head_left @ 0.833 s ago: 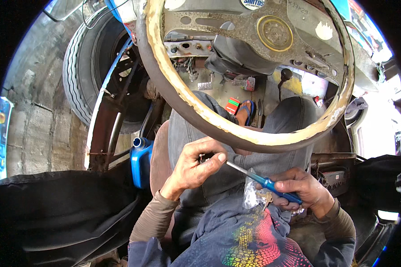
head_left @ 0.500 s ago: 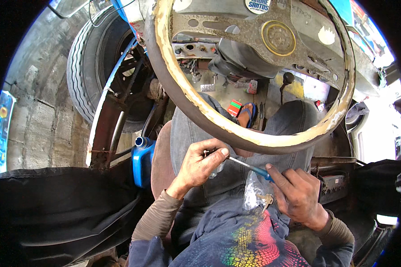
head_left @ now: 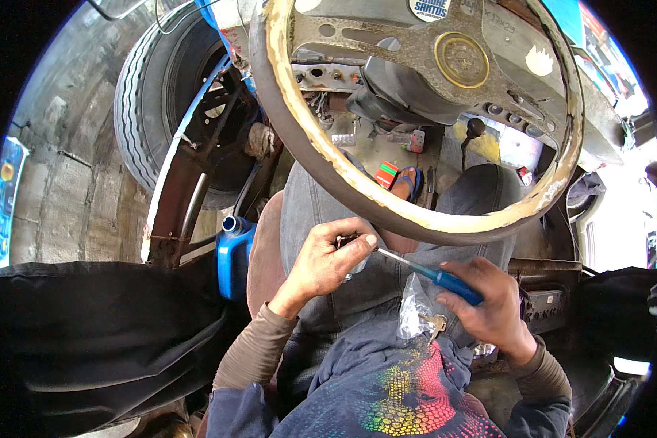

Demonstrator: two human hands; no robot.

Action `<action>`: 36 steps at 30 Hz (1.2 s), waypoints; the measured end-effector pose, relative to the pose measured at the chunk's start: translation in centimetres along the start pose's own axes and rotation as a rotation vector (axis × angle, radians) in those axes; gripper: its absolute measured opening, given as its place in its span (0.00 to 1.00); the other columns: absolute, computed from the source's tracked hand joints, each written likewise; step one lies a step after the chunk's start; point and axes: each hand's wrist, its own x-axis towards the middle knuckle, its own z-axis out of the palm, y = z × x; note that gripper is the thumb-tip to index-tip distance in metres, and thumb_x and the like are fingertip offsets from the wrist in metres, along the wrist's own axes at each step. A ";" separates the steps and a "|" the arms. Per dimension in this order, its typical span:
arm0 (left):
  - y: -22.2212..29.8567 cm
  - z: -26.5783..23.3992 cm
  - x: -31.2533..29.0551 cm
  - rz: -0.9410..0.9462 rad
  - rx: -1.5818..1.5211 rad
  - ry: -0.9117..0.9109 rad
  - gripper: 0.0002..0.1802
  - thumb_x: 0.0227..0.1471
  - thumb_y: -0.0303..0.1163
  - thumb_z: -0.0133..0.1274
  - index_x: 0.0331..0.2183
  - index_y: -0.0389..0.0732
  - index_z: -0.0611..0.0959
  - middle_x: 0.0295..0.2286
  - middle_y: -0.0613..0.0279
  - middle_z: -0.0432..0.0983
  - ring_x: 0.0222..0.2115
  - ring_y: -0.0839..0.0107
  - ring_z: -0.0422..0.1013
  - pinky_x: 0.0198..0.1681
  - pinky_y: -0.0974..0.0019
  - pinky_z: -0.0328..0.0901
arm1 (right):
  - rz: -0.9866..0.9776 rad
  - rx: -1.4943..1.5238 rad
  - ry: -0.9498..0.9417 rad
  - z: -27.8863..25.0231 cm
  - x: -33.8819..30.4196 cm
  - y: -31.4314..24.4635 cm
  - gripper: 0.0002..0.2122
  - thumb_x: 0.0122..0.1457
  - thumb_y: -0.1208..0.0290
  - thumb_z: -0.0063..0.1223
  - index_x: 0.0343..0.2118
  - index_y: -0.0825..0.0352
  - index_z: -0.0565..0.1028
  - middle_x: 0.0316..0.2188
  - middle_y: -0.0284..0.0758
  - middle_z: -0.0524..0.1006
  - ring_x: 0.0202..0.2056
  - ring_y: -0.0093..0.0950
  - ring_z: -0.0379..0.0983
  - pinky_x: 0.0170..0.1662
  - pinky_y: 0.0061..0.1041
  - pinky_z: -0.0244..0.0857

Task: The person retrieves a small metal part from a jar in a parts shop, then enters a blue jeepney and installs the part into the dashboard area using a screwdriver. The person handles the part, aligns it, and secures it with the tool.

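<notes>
My right hand (head_left: 487,301) holds a screwdriver (head_left: 454,283) by its blue handle, with the fingers over it and the thumb below. The metal shaft slants up and left to the fingertips of my left hand (head_left: 327,261). That hand is pinched closed around a small dark part, mostly hidden by the fingers, so its kind cannot be made out. On my lap, between the hands, lie a clear plastic bag (head_left: 413,306) and a key (head_left: 436,322). Something clear and shiny shows partly under my left hand.
A worn steering wheel (head_left: 317,170) stands just beyond my hands. A blue jug (head_left: 233,261) is beside the seat at left, near a large tire (head_left: 140,109). A gear lever (head_left: 474,128) and a red-and-green box (head_left: 387,174) are ahead, by my sandalled foot.
My right hand has shifted its hold; more of the blue handle now shows, with the fingers wrapped over it. The left hand keeps its pinch almost in place. The view has shifted slightly.
</notes>
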 end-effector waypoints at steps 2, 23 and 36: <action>-0.1 -0.1 -0.1 0.038 0.004 0.000 0.10 0.59 0.32 0.58 0.33 0.33 0.83 0.24 0.70 0.73 0.28 0.81 0.65 0.33 0.71 0.64 | 0.337 0.578 -0.186 -0.5 0.8 0.0 0.16 0.60 0.64 0.64 0.45 0.71 0.81 0.31 0.31 0.80 0.31 0.22 0.73 0.33 0.25 0.66; -1.2 1.5 0.1 -0.035 -0.031 0.184 0.11 0.61 0.31 0.55 0.39 0.34 0.84 0.34 0.66 0.79 0.36 0.78 0.73 0.43 0.70 0.67 | -0.047 -0.053 0.093 0.9 -2.0 2.5 0.21 0.53 0.71 0.66 0.51 0.63 0.77 0.34 0.38 0.75 0.39 0.38 0.77 0.44 0.30 0.72; -2.6 3.2 -0.1 -0.223 -0.319 0.201 0.17 0.60 0.35 0.56 0.41 0.29 0.85 0.35 0.63 0.82 0.35 0.78 0.73 0.40 0.73 0.66 | 0.614 0.436 0.347 -0.7 0.7 0.7 0.15 0.65 0.61 0.57 0.39 0.71 0.76 0.26 0.31 0.74 0.29 0.22 0.67 0.33 0.26 0.64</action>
